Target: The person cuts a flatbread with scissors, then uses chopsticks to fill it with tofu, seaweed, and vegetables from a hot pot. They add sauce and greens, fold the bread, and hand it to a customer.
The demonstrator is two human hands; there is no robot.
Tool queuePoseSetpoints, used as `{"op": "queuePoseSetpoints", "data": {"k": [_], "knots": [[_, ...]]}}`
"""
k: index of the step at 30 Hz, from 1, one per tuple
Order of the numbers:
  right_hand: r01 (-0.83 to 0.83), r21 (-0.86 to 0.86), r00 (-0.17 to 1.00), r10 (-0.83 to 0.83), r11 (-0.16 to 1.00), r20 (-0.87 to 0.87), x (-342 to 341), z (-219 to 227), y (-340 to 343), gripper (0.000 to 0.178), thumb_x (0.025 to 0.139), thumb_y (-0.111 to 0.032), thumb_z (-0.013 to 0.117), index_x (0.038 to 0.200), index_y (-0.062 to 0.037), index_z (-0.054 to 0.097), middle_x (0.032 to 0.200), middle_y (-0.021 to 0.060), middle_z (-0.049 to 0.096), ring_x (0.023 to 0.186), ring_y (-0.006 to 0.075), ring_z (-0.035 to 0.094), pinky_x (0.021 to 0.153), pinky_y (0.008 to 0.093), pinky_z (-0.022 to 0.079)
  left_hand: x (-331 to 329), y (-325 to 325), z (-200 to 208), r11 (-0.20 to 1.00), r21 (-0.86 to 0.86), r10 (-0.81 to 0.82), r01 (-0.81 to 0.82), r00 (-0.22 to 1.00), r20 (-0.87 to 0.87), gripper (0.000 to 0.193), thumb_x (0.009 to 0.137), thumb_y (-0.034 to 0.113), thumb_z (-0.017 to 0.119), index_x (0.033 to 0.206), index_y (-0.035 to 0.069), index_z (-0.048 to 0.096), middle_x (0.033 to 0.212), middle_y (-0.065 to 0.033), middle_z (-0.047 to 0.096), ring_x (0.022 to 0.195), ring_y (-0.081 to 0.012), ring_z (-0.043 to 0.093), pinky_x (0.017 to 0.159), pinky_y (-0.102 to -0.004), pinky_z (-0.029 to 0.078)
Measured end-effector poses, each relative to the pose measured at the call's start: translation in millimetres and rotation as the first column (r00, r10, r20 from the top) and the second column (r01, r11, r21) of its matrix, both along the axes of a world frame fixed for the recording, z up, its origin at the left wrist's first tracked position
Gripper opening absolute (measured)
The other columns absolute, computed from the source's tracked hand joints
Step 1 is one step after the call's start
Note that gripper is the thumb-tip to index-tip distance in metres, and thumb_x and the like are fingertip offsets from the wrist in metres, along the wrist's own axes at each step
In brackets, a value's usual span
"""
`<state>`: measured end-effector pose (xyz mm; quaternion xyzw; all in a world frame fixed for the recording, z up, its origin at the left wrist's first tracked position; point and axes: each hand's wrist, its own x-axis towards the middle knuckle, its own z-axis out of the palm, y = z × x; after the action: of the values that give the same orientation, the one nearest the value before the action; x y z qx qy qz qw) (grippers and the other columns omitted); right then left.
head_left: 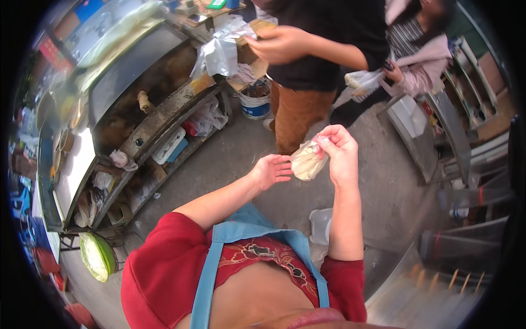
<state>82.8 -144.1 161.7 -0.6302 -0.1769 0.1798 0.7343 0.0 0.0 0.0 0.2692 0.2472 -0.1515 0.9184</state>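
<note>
The right hand [341, 145] pinches a bag [308, 163] by its top; the bag hangs just right of the left hand [271, 171], whose fingers are spread, unclenched. Beyond stands a bucket [255, 108].

We have free room between our left hand [269, 171] and the metal counter [164, 117]; a black-shirted person [309, 74] blocks ahead.

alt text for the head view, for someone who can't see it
A person's right hand pinches a small clear plastic bag with pale contents, the open left hand beside it. The person's red top and blue apron show below; ahead, someone in a black top holds another bag near a shelved stand.
</note>
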Motion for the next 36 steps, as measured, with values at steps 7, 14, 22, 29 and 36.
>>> {"op": "queuePoseSetpoints", "data": {"k": [7, 14, 22, 29, 36], "knots": [[0.097, -0.129, 0.975, -0.069, 0.987, 0.211, 32, 4, 53, 0.008, 0.079, 0.004, 0.058, 0.086, -0.0007, 0.058, 0.074, 0.0012, 0.059, 0.057, 0.0034, 0.049, 0.052, 0.0171, 0.039, 8, 51, 11, 0.99, 0.105, 0.086, -0.089, 0.996, 0.034, 0.047, 0.086, 0.033, 0.044, 0.122, 0.004, 0.05, 0.118, -0.0153, 0.056, 0.105, -0.0291, 0.055, 0.09, -0.0432, 0.043], [0.401, -0.157, 0.794, -0.257, 0.903, 0.551, 53, 4, 78, 0.011, 0.076, 0.001, 0.063, 0.085, -0.0033, 0.058, 0.075, 0.014, 0.063, 0.071, 0.0195, 0.065, 0.066, 0.0285, 0.05, 19, 90, -13, 0.99, 0.135, 0.055, -0.041, 0.994, -0.098, 0.044, 0.082, 0.032, 0.047, 0.116, 0.003, 0.051, 0.115, -0.0177, 0.057, 0.101, -0.0327, 0.056, 0.088, -0.0441, 0.043], [0.343, -0.059, 0.891, -0.304, 0.938, 0.338, 81, -7, 84, 0.009, 0.077, 0.004, 0.06, 0.083, 0.0003, 0.055, 0.068, 0.0051, 0.057, 0.065, 0.0079, 0.058, 0.057, 0.0221, 0.047, 14, 90, -50, 0.995, 0.1, 0.018, 0.015, 0.947, -0.32, 0.032, 0.083, 0.026, 0.044, 0.102, 0.002, 0.056, 0.101, -0.0159, 0.06, 0.092, -0.0318, 0.056, 0.085, -0.0438, 0.044], [0.271, 0.037, 0.92, -0.27, 0.962, 0.283, 115, -19, 82, 0.013, 0.074, 0.007, 0.063, 0.081, 0.0002, 0.055, 0.079, 0.0103, 0.056, 0.074, 0.0174, 0.062, 0.066, 0.0267, 0.049, 54, 48, -68, 0.981, 0.085, -0.129, 0.173, 0.918, -0.376, 0.03, 0.084, 0.023, 0.044, 0.1, 0.002, 0.058, 0.096, -0.0146, 0.061, 0.09, -0.029, 0.057, 0.084, -0.0412, 0.046], [-0.03, 0.126, 0.967, -0.003, 0.992, 0.256, 157, -28, 52, 0.028, 0.074, 0.011, 0.06, 0.101, 0.0007, 0.057, 0.102, 0.0067, 0.056, 0.099, 0.0147, 0.057, 0.088, 0.028, 0.047, 135, -23, -90, 0.957, 0.09, -0.23, 0.277, 0.907, -0.352, 0.031, 0.087, 0.021, 0.04, 0.104, 0.0, 0.055, 0.097, -0.0163, 0.062, 0.085, -0.0281, 0.06, 0.076, -0.04, 0.049]]}}
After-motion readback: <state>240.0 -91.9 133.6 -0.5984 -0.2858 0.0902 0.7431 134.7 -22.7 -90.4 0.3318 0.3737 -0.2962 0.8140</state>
